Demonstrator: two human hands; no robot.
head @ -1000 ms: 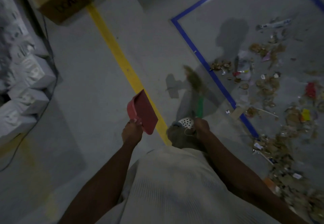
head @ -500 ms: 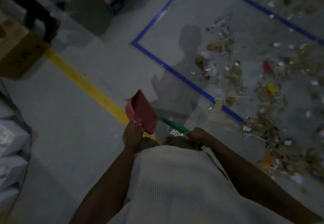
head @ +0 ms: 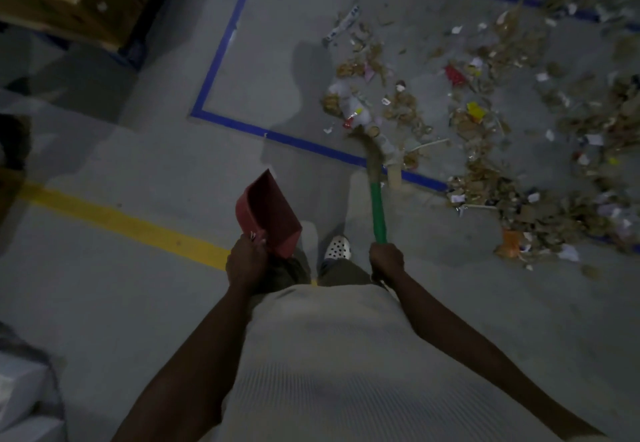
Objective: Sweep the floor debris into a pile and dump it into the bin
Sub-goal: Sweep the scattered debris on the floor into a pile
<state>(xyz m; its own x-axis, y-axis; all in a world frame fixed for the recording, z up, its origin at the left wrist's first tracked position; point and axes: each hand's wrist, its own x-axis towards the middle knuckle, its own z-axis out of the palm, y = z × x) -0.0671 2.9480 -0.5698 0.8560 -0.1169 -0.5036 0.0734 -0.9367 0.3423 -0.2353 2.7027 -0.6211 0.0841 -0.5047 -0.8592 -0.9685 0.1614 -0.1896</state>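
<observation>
My left hand [head: 246, 261] grips a red dustpan [head: 268, 214] by its handle, held off the grey floor with its mouth pointing away from me. My right hand [head: 386, 258] grips the green handle of a broom [head: 378, 206]. The broom's straw head reaches forward to the near edge of the scattered debris [head: 485, 123]: brown leaves, paper scraps, wrappers, a white bottle and small red and yellow bits. The litter spreads across the right side, mostly inside a rectangle of blue tape [head: 221, 46]. No bin is in view.
A yellow floor line [head: 117, 221] runs left of my feet. Cardboard boxes on a pallet [head: 69, 1] stand at the top left. White boxes [head: 20, 403] sit at the bottom left corner. My white spotted shoe [head: 337, 247] shows between my hands.
The view has turned right, bringing the debris closer and more central. The broom has swung from lying across my front to pointing forward, its head now at the litter's edge. The dustpan stays held.
</observation>
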